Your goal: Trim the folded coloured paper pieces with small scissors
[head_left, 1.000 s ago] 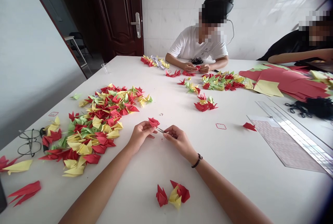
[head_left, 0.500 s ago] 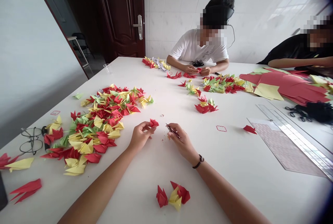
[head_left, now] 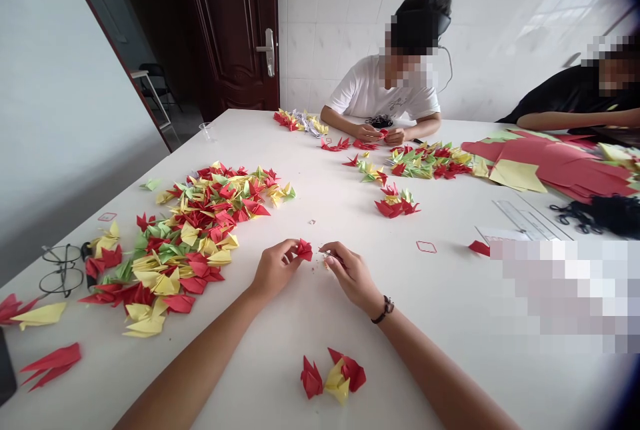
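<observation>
My left hand point(head_left: 277, 267) pinches a red folded paper crane point(head_left: 304, 250) between thumb and fingers. Just right of it, my right hand point(head_left: 353, 273) is closed around a small pointed metal tool point(head_left: 325, 251), its tip facing the crane with a gap between them. Most of the tool is hidden by my fingers, so its exact kind is unclear. Tiny paper scraps point(head_left: 315, 265) lie on the white table point(head_left: 265, 363) between both hands. Closer to me, two red cranes point(head_left: 311, 377) and a yellow one point(head_left: 337, 383) sit between my forearms.
A large heap of red, yellow and green cranes point(head_left: 200, 230) spreads on the left, beside eyeglasses point(head_left: 63, 270). Across the table a person in white point(head_left: 385, 93) folds red paper. Paper sheets point(head_left: 545, 157) and black cords point(head_left: 610, 215) lie at right, near another person's arm point(head_left: 585, 120).
My left hand has shifted right and turned the red crane, bringing it nearer the right hand. The right hand's tool now lies lower and flatter, with less of it showing.
</observation>
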Tool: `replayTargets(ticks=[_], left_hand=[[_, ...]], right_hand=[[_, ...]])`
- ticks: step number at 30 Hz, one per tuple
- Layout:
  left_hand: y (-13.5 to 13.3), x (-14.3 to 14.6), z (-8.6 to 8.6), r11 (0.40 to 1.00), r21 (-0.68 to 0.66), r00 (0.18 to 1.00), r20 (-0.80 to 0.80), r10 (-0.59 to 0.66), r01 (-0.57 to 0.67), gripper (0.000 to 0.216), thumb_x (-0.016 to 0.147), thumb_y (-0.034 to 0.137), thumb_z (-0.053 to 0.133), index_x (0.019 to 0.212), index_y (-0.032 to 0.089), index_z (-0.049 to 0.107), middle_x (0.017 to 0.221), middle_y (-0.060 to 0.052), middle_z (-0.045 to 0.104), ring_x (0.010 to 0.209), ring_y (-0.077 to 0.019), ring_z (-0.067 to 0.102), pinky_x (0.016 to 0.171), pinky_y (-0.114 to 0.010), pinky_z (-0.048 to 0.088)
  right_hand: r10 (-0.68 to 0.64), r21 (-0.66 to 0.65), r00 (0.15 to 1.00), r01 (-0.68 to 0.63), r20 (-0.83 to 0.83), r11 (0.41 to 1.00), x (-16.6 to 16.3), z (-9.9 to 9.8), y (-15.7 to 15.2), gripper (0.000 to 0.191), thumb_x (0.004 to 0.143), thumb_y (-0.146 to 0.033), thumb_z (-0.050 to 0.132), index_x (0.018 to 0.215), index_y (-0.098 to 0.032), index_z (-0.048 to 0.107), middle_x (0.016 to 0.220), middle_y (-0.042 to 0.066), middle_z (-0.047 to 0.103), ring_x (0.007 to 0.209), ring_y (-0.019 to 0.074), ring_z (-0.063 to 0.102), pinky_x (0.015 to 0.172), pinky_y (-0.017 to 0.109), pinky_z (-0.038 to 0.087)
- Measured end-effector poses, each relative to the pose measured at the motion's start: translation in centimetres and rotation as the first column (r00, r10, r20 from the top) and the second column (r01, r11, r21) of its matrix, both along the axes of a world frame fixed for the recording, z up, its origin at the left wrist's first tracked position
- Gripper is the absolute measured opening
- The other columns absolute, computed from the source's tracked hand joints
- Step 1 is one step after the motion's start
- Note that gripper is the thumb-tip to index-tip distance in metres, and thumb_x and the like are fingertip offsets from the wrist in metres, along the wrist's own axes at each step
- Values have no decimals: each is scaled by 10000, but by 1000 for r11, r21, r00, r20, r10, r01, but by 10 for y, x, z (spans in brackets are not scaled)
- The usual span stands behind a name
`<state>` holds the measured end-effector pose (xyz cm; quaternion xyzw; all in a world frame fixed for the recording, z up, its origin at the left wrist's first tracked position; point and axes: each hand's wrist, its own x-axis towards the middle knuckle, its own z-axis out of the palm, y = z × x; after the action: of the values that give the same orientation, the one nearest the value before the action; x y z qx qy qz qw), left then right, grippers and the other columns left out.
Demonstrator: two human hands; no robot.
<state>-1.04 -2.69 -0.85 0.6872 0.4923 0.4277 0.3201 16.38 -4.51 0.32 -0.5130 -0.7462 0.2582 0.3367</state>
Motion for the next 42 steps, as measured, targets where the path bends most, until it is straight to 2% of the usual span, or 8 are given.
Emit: replayTargets(ticks=[5, 8, 14, 19, 23, 27, 35, 42], left_hand=[[0, -1, -1, 997, 63, 999, -6, -52, 52, 176, 694, 177, 531, 814, 214, 654, 745, -26, 638, 572, -116, 503, 534, -228, 417], [0, -2, 1, 999, 30, 999, -2, -42, 42, 178, 689, 169, 534, 810, 208, 659, 743, -28, 631, 569, -113, 494, 530, -225, 410], [1, -2, 2, 1000, -23, 1000, -2, -4, 3, 138, 684, 184, 547, 763, 191, 659, 710, -19, 631, 550, -109, 476, 524, -228, 400], [1, -1, -1, 996, 60, 997, -45, -62, 65, 174, 693, 162, 539, 795, 211, 671, 699, -22, 629, 548, -113, 483, 545, -239, 405], [1, -2, -3, 994, 66, 995, -64, -79, 84, 151, 689, 169, 548, 765, 205, 672, 691, -32, 616, 550, -118, 485, 540, -241, 406], [1, -1, -3, 994, 59, 995, -52, -86, 89, 118, 691, 194, 552, 733, 196, 663, 689, -35, 605, 547, -117, 480, 530, -240, 403], [1, -1, -2, 994, 63, 994, -63, -84, 88, 97, 690, 200, 546, 692, 186, 642, 680, -36, 598, 535, -114, 467, 518, -235, 391], [0, -1, -2, 994, 71, 995, -51, -80, 84, 103, 699, 240, 542, 662, 202, 630, 677, -36, 594, 560, -128, 477, 531, -245, 386]], right_hand=[[69, -4, 997, -69, 26, 998, -2, 4, 0, 231, 861, -386, 336, 849, -213, 488, 728, 14, 575, 638, 137, 505, 577, 246, 381], [98, 6, 995, -98, -18, 995, 0, 3, 1, 221, 855, -379, 352, 828, -205, 487, 759, 25, 581, 668, 140, 509, 592, 248, 391], [71, 15, 992, -70, -109, 997, 2, 0, 1, 197, 821, -380, 428, 841, -195, 495, 764, 31, 592, 644, 136, 514, 586, 249, 403], [5, -4, 1000, -5, -16, 1000, 0, -2, 2, 216, 785, -397, 475, 699, -201, 504, 699, 22, 607, 577, 134, 503, 540, 251, 391], [-53, 50, 998, 53, 15, 997, -1, -5, 3, 204, 734, -399, 549, 690, -205, 506, 707, 25, 611, 599, 140, 529, 558, 248, 403], [-105, 112, 991, 95, 84, 989, -2, -6, 2, 239, 748, -428, 529, 664, -205, 518, 669, 27, 618, 560, 137, 527, 526, 238, 370], [-159, 224, 978, 126, 136, 966, -2, -7, 2, 262, 758, -427, 526, 629, -198, 536, 641, 29, 623, 546, 132, 525, 500, 226, 330], [-153, 242, 972, 108, 176, 964, -2, -5, 1, 260, 772, -411, 512, 628, -199, 553, 616, 33, 614, 567, 141, 533, 503, 229, 319]])
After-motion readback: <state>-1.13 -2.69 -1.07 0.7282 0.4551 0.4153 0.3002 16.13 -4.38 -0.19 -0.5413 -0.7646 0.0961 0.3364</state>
